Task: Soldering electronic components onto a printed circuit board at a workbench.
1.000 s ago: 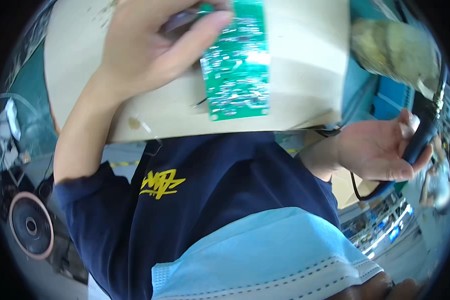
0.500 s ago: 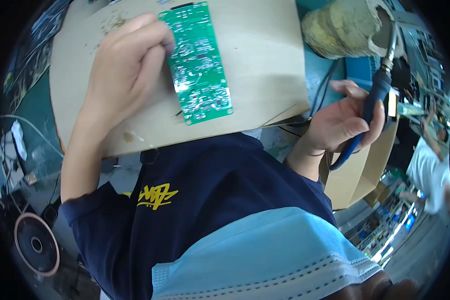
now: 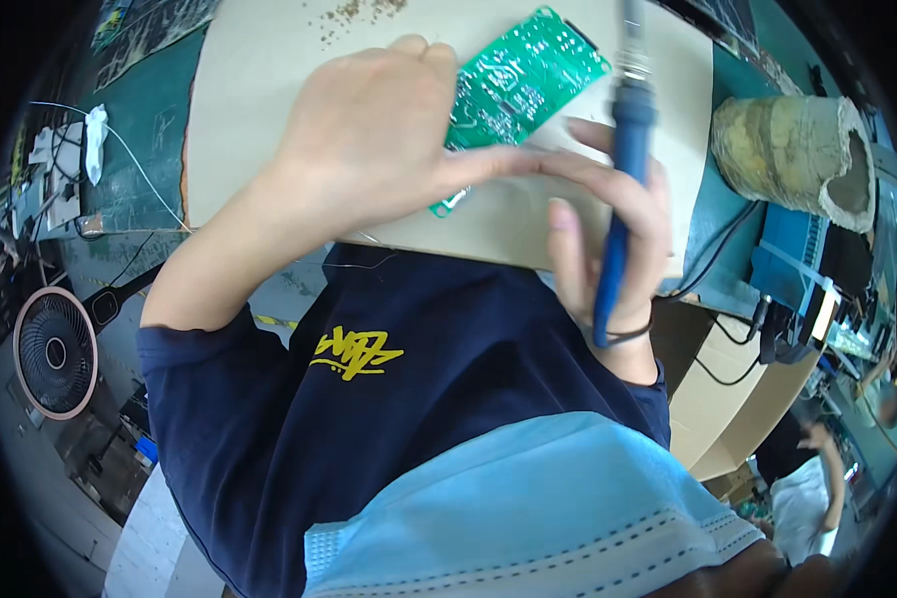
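Observation:
A green circuit board (image 3: 528, 85) lies slanted on the cardboard sheet, dotted with shiny solder joints, its far end to the right. My left hand (image 3: 369, 135) is back-up over the board's left edge, curled against it. Its thumb stretches across the near part, and most fingertips are hidden. My right hand (image 3: 628, 219) is closed around the blue handle of a soldering iron (image 3: 631, 140), just right of the board. The iron's metal end points away from me past the board's right side; its tip is out of view. The two hands overlap or meet near the board's near edge.
The cardboard sheet (image 3: 259, 90) covers the green bench, with brown crumbs (image 3: 359, 12) at its far side. A rough, broken-rimmed tube (image 3: 792, 154) lies to the right, beside a blue box (image 3: 792, 254) and black cables. A fan (image 3: 57, 352) stands left; another person (image 3: 802, 498) is lower right.
The board has turned clockwise and shifted right in view. My right hand has brought the soldering iron left, up beside the board. My left hand has flattened, with its thumb reaching across.

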`<state>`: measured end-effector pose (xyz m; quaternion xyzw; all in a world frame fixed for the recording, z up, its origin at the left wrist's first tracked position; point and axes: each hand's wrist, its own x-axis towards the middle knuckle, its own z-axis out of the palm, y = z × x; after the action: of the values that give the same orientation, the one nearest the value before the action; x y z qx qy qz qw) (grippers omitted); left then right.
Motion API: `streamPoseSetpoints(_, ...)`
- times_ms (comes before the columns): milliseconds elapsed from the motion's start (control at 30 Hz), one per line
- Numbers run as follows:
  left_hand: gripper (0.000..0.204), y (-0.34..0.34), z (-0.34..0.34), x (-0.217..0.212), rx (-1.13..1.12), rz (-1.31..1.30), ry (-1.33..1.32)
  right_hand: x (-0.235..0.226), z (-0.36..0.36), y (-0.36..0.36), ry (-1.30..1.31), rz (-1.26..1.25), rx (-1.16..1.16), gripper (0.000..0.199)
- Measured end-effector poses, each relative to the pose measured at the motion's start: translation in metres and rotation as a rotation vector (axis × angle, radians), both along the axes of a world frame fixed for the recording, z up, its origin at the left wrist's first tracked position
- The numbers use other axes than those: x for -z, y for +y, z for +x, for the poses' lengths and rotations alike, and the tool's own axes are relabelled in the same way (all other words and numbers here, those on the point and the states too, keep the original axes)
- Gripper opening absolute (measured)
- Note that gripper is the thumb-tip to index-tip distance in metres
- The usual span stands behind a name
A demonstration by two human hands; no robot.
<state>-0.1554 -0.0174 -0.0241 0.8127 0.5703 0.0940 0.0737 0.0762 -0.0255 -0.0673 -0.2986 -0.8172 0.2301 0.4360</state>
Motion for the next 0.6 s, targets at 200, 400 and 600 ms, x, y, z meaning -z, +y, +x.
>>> streamPoseSetpoints(200, 0.062, 0.010, 0.007, -0.015, 0.008, -0.140, 0.035, 0.006, 0.017, 0.011, 0.381, 0.042, 0.274, 0.039)
streamPoseSetpoints(400, 0.053, 0.044, -0.014, -0.058, 0.159, 0.088, -0.067, 0.012, 0.024, 0.006, 0.419, -0.055, 0.247, 0.039)
streamPoseSetpoints(600, 0.045, 0.171, -0.006, -0.137, 0.093, -0.088, 0.109, 0.008, 0.026, 0.008, 0.387, -0.033, 0.202, 0.042)
